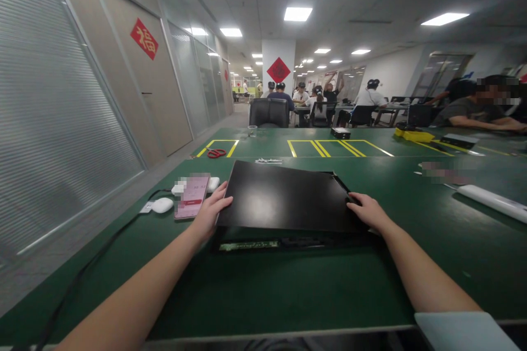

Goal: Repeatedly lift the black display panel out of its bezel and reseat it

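A flat black rectangular panel (284,197) is held tilted above the green table, its near edge raised. My left hand (209,211) grips its left edge, thumb on top and fingers partly hidden along the side. At the right edge my right hand (368,211) is closed, thumb toward the top face; its other fingers are hidden underneath. Below the panel lies a dark case or frame, mostly covered, with a pale green strip (249,245) showing at its front. A thin black rim (341,184) shows along the panel's far right side.
Left of the panel are a phone (192,197), a white round object (162,205) and a black strap (111,244). Red scissors (216,153), a small black box (340,133) and a yellow tray (414,136) sit farther back. A white tube-shaped object (494,202) lies right. Several people sit beyond.
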`<action>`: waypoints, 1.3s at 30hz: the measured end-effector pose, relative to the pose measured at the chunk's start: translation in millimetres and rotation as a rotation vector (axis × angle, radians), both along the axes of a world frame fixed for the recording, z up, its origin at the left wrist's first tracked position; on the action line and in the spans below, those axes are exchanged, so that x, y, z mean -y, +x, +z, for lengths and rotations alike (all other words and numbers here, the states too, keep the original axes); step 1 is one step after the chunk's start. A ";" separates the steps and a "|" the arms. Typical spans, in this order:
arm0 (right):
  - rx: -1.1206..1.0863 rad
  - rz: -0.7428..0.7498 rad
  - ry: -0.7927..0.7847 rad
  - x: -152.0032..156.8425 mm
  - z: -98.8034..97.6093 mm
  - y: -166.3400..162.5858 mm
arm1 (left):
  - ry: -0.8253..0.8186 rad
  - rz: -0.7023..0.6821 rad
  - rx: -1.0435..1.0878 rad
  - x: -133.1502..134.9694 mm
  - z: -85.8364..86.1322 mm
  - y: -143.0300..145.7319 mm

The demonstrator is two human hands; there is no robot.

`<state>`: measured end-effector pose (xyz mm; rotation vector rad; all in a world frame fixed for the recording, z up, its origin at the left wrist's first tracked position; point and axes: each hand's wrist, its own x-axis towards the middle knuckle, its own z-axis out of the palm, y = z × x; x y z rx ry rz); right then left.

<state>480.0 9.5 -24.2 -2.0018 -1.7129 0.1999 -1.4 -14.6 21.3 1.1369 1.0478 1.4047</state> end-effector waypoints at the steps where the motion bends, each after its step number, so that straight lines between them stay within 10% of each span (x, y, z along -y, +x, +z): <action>1: -0.021 -0.007 0.005 -0.1 -0.3 0.0 | 0.006 -0.008 -0.003 0.2 0.8 0.3; 14: -0.824 -0.154 0.172 0.1 8.7 -4.2 | -0.030 -0.082 0.119 -0.6 -6.5 1.5; 24: -1.047 0.210 0.018 42.0 56.8 -22.6 | -0.150 0.075 0.285 3.9 6.6 7.2; 39: -1.653 0.343 0.079 44.9 58.0 -39.8 | -0.150 0.133 0.259 -9.2 -5.2 -0.9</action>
